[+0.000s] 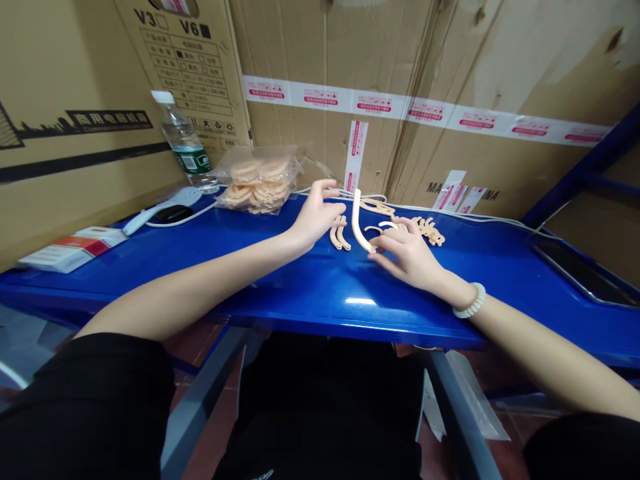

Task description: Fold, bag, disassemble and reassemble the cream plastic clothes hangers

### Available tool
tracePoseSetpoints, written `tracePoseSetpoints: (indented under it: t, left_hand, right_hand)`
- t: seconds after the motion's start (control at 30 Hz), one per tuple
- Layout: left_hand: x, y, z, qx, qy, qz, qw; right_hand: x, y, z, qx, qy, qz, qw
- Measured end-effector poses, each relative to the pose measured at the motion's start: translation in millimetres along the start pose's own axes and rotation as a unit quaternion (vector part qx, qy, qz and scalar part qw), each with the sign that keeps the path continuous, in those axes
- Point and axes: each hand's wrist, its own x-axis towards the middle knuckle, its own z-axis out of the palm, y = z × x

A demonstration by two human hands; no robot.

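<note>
In my right hand (407, 257) is a curved, pale wood-coloured strip (357, 223), pinched at its lower end between thumb and fingers. Its other end points up and away from me. My left hand (319, 217) hovers to the left of the strip, thumb and fingers apart, with nothing between them. Beneath its fingertips lie a few similar short curved pieces (336, 237) on the blue table. More pale curved pieces (429, 230) are spread beyond my right hand, partly hidden by it.
A clear bag of pale ring-shaped pieces (263, 183) sits at the back, beside a water bottle (187, 143). On the left are a red-and-white box (73, 248) and a white handled object (163, 208). A dark phone (587, 272) lies right. Cardboard (320, 40) walls the back of the blue table (280, 293).
</note>
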Motion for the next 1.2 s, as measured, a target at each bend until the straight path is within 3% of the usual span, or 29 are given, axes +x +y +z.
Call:
tracePoseSetpoints:
  t: [0.07,0.17,0.27,0.4,0.5,0.9,1.0,1.1,1.2]
  left_hand:
    - [-0.9,1.9,-5.8,0.138,-0.048,0.176,0.973]
    - [-4.5,3.9,-10.8,0.314,-0.17,0.377,0.855]
    - [-7.9,-1.8,-8.9,0.412,-0.224,0.448,0.761]
    - [-9.4,-15.3,-2.4,0.469,-0.231,0.464,0.715]
    - [-9.7,-19.5,-0.4,0.478,-0.24,0.461,0.708]
    - [-2.2,-15.9,-5.0,0.422,-0.266,0.47,0.728]
    - [1.9,-13.8,-10.2,0.42,-0.256,0.473,0.731]
    - [8.2,-8.2,-20.1,0.399,-0.216,0.454,0.767]
    - [17.7,-4.1,-34.0,0.406,-0.214,0.391,0.797]
  right_hand:
    - [-0.4,1.4,1.2,-0.007,0.009,0.0,1.0]
    - [-1.4,2.0,3.0,-0.01,0.015,-0.007,1.0]
    - [-2.7,1.2,4.7,-0.012,0.008,-0.005,1.0]
    - [-3.4,-0.9,6.4,-0.014,-0.012,-0.004,1.0]
    - [-3.1,-2.9,6.1,-0.005,-0.019,-0.011,1.0]
    - [1.0,-4.5,5.6,0.113,-0.017,0.019,0.993]
    - [1.4,-1.1,6.7,0.151,0.004,0.063,0.986]
    - [0.2,10.0,4.6,0.14,0.033,0.098,0.985]
    - [-0.6,24.2,4.2,0.082,0.015,0.074,0.994]
